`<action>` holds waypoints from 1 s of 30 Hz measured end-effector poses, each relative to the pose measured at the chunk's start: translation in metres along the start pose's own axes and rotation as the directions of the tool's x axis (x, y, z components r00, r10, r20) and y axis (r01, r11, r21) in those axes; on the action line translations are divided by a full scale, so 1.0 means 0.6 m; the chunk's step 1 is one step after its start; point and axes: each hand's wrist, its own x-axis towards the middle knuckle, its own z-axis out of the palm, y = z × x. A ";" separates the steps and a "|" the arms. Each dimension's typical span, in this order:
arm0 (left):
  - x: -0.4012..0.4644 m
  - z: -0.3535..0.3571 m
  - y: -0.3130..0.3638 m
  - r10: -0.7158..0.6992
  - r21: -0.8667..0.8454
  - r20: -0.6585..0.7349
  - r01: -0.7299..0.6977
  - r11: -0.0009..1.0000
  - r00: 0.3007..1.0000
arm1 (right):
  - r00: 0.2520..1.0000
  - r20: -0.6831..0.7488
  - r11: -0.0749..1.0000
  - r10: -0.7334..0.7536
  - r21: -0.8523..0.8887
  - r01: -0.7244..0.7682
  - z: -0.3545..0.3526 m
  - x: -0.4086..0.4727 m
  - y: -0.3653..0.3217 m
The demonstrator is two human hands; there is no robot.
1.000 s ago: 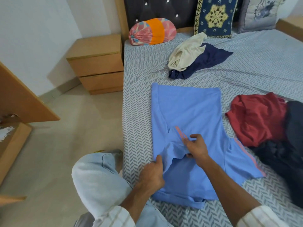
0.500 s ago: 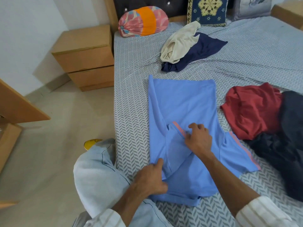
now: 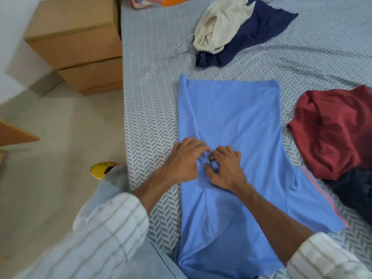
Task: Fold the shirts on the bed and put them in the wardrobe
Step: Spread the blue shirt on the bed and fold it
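So we're mid-fold on the blue shirt (image 3: 237, 121), lying flat near the bed's (image 3: 149, 101) left edge. Left hand (image 3: 183, 162) and right hand (image 3: 225, 170) both pinch the tucked-in left sleeve at the middle. Right sleeve's still sticking out, so I'd guess that gets folded in next.

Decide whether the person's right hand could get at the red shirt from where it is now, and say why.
Probably yes: the red shirt lies uncovered on the bed beside the blue shirt, on the right hand's own side, with nothing between, though that hand now pinches blue fabric.
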 end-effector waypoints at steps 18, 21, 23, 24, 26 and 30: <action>0.413 -0.126 -0.089 -0.179 0.785 0.593 -0.513 0.348 0.785 | 0.978 -0.208 0.997 0.032 0.081 -0.016 0.019 -0.003 0.004; 0.455 -0.128 -0.105 -0.034 0.792 0.475 -0.411 0.452 0.879 | 0.968 -0.223 0.994 0.111 0.029 -0.107 0.019 -0.005 0.002; 0.475 -0.118 -0.105 0.017 0.717 0.370 -0.298 0.631 0.929 | 0.961 -0.221 0.985 0.168 0.002 -0.172 0.019 -0.006 0.002; 0.479 -0.109 -0.104 0.025 0.670 0.316 -0.242 0.702 0.948 | 0.958 -0.213 0.981 0.191 -0.003 -0.196 0.018 -0.006 0.001; 0.485 -0.089 -0.106 0.023 0.622 0.204 -0.147 0.769 0.979 | 0.955 -0.202 0.975 0.216 -0.003 -0.221 0.016 -0.005 0.001; 0.484 -0.055 -0.127 -0.129 0.455 0.049 0.093 0.885 0.990 | 0.954 -0.175 0.969 0.243 0.000 -0.247 0.015 -0.003 0.000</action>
